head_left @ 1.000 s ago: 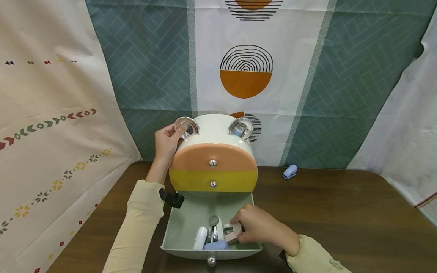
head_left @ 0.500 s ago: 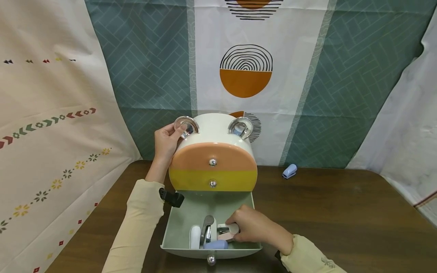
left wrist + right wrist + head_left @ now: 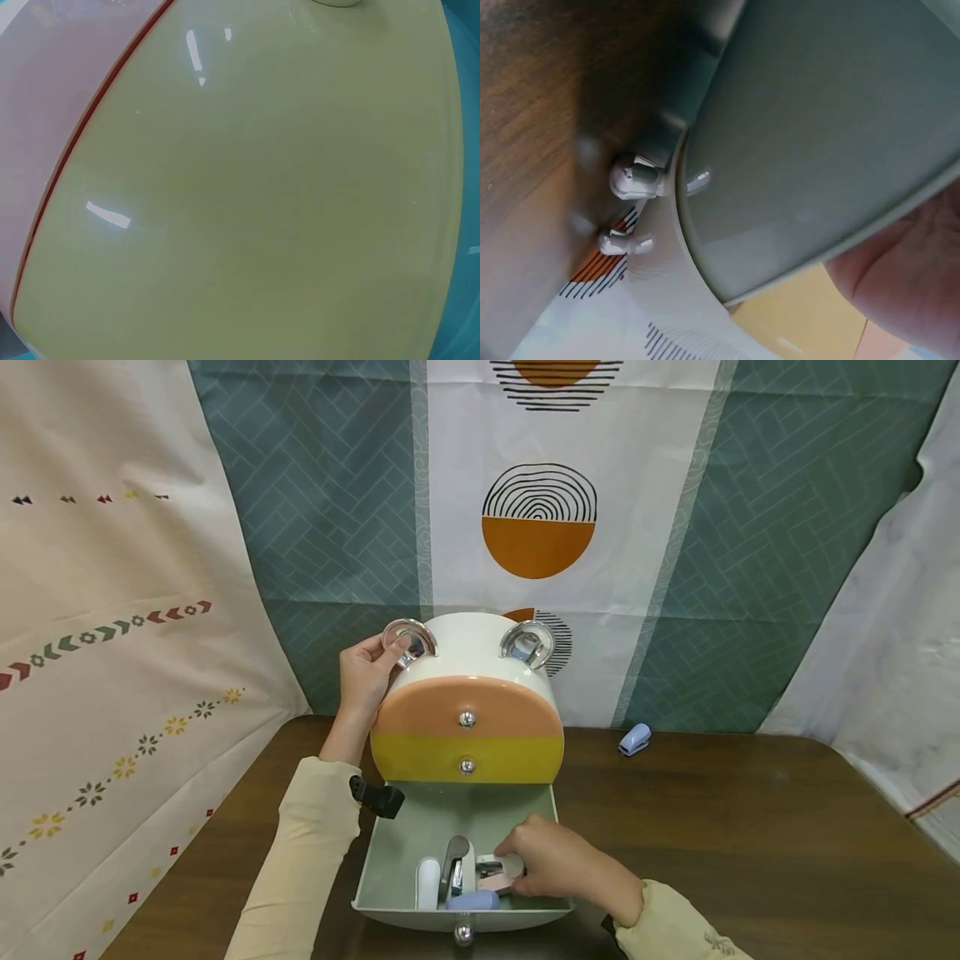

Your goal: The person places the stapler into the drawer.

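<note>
My left hand (image 3: 365, 675) grips the left silver ring (image 3: 409, 642) on top of a white rounded cabinet (image 3: 472, 643), thumb over the ring. Below the orange and yellow drawer fronts, a pale green drawer (image 3: 397, 827) is pulled out. Inside it, my right hand (image 3: 551, 860) holds a small pink and white stapler (image 3: 495, 883) by its right end. Just left of that stand a grey and white stapler (image 3: 456, 867) and a white rounded piece (image 3: 428, 883). A blue stapler (image 3: 472, 901) lies by the drawer's front wall. In the right wrist view, my palm (image 3: 907, 270) shows beyond the drawer wall (image 3: 810, 135).
Another small blue stapler (image 3: 635, 739) lies on the dark wooden table (image 3: 712, 827) to the right of the cabinet. A second silver ring (image 3: 528, 644) sits at the cabinet's top right. Patterned cloths hang behind and at both sides.
My right hand has shifted slightly left with the pink and white stapler. The grey stapler and white piece have moved left and stand straighter. My left hand stays on the ring.
</note>
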